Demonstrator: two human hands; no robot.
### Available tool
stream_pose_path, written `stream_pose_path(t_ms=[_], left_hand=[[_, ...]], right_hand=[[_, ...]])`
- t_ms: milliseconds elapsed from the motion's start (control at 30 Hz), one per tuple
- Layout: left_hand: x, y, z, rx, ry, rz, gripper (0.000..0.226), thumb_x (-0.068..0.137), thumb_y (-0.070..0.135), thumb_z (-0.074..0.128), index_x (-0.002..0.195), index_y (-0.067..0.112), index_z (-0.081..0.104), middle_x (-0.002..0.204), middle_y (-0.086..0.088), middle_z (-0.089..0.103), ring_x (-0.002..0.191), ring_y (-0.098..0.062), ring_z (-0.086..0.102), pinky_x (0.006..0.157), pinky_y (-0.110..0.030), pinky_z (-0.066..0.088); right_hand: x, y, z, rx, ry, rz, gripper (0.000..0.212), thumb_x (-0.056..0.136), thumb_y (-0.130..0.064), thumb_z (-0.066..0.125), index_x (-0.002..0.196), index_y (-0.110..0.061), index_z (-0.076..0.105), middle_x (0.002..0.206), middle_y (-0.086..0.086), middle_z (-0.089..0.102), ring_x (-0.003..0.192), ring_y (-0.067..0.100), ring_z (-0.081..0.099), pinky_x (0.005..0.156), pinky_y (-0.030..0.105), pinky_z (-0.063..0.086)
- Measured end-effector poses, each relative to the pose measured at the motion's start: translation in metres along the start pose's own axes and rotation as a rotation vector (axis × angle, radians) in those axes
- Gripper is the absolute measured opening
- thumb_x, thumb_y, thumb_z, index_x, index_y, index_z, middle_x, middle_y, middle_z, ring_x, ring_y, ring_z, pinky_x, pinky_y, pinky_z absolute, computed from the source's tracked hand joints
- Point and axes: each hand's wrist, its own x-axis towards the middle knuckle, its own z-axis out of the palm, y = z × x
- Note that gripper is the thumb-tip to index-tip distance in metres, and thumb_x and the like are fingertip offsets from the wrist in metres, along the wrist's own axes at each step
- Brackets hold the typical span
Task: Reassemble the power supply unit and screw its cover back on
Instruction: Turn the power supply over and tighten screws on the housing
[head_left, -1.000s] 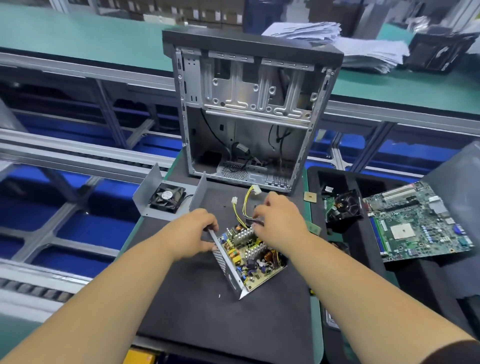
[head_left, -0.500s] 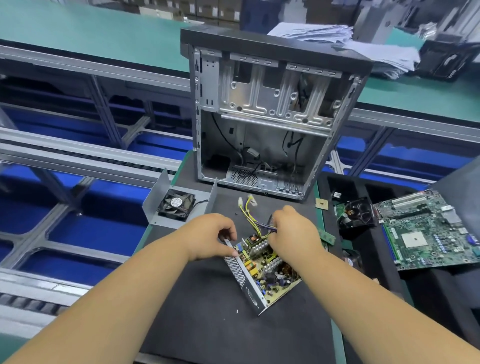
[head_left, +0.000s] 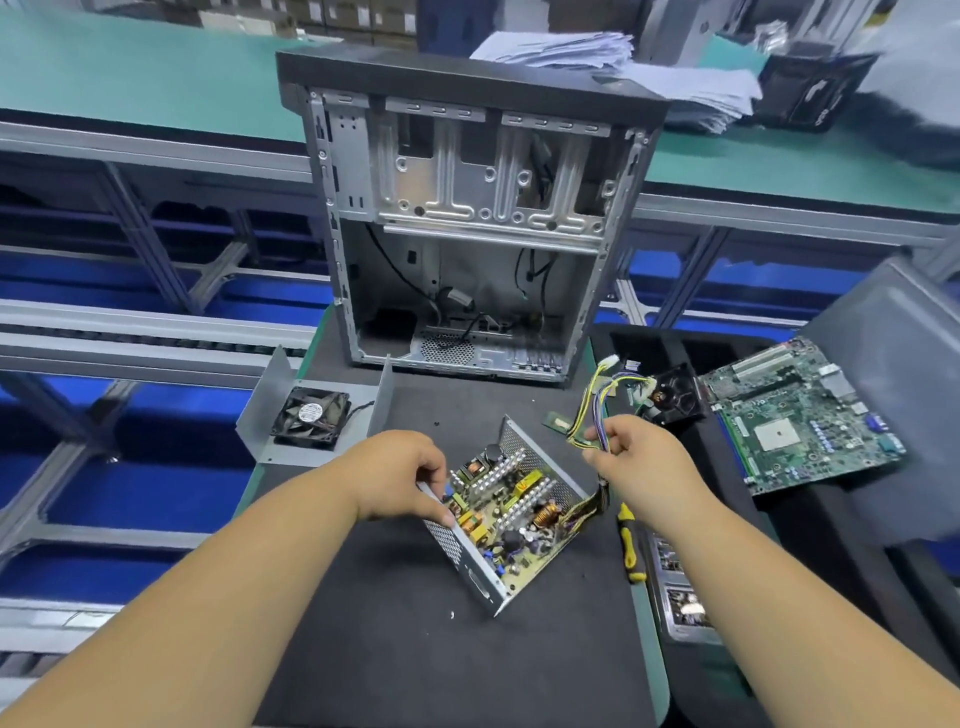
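On the black mat (head_left: 363, 649) the open power supply unit (head_left: 511, 514) lies before the empty computer case (head_left: 467, 218). The left hand (head_left: 400, 475) grips its metal wall; the right hand (head_left: 636, 462) holds its cable bundle (head_left: 597, 410) lifted.

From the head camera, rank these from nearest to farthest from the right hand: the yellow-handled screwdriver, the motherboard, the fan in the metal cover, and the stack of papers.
Measured from the right hand:
1. Yellow-handled screwdriver, just below the hand on the mat.
2. Motherboard, off to its right.
3. Fan in the metal cover, across the mat on the left.
4. Stack of papers, far back on the green bench.
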Motion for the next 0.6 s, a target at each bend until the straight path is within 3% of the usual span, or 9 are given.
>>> stream_pose_path(t_ms=[100, 200, 267, 433, 500, 600], left_hand=[[-0.001, 0.001, 0.002, 0.0, 0.004, -0.016, 0.031, 0.064, 0.047, 0.088, 0.072, 0.028, 0.064, 0.083, 0.012, 0.056, 0.078, -0.004, 0.053, 0.075, -0.026, 0.048], [-0.004, 0.003, 0.002, 0.003, 0.015, -0.036, 0.031, 0.064, 0.047, 0.087, 0.071, 0.029, 0.063, 0.086, 0.01, 0.057, 0.081, -0.006, 0.055, 0.077, -0.027, 0.049], [-0.007, 0.004, 0.003, 0.013, 0.024, -0.05, 0.031, 0.065, 0.048, 0.087, 0.071, 0.03, 0.062, 0.086, 0.01, 0.057, 0.081, -0.006, 0.055, 0.076, -0.026, 0.047], [-0.015, 0.009, 0.008, 0.02, 0.057, -0.093, 0.032, 0.064, 0.048, 0.086, 0.071, 0.029, 0.062, 0.087, 0.009, 0.058, 0.083, -0.009, 0.057, 0.079, -0.03, 0.049], [-0.016, 0.012, 0.009, 0.017, 0.065, -0.109, 0.031, 0.065, 0.047, 0.086, 0.072, 0.029, 0.062, 0.088, 0.008, 0.058, 0.084, -0.01, 0.057, 0.079, -0.03, 0.049], [-0.018, 0.015, 0.009, 0.007, 0.07, -0.131, 0.03, 0.066, 0.044, 0.087, 0.072, 0.029, 0.062, 0.09, 0.006, 0.059, 0.086, -0.012, 0.058, 0.08, -0.029, 0.048]], right_hand=[[-0.005, 0.012, -0.008, 0.014, 0.001, 0.015, 0.014, 0.087, -0.022, 0.067, 0.077, -0.029, 0.06, 0.062, -0.003, 0.049, 0.055, 0.014, 0.045, 0.05, 0.026, 0.037], [-0.003, 0.02, -0.012, 0.047, -0.016, 0.067, 0.006, 0.089, -0.025, 0.066, 0.084, -0.022, 0.063, 0.063, -0.001, 0.052, 0.056, 0.016, 0.049, 0.054, 0.028, 0.042], [0.001, 0.023, -0.013, 0.077, -0.049, 0.104, 0.006, 0.092, -0.021, 0.062, 0.088, -0.017, 0.062, 0.066, 0.001, 0.064, 0.053, 0.014, 0.056, 0.061, 0.033, 0.049], [0.001, 0.034, -0.011, 0.161, -0.154, 0.132, 0.006, 0.093, -0.013, 0.051, 0.095, -0.017, 0.055, 0.07, -0.001, 0.072, 0.046, 0.01, 0.055, 0.052, 0.03, 0.047], [0.0, 0.042, -0.01, 0.156, -0.143, 0.118, 0.007, 0.092, -0.019, 0.058, 0.098, -0.02, 0.056, 0.069, -0.002, 0.07, 0.05, 0.012, 0.054, 0.056, 0.031, 0.047], [0.0, 0.051, -0.009, 0.255, -0.131, 0.173, 0.035, 0.082, -0.025, 0.077, 0.11, -0.024, 0.056, 0.074, -0.003, 0.063, 0.061, 0.012, 0.055, 0.061, 0.029, 0.045]])
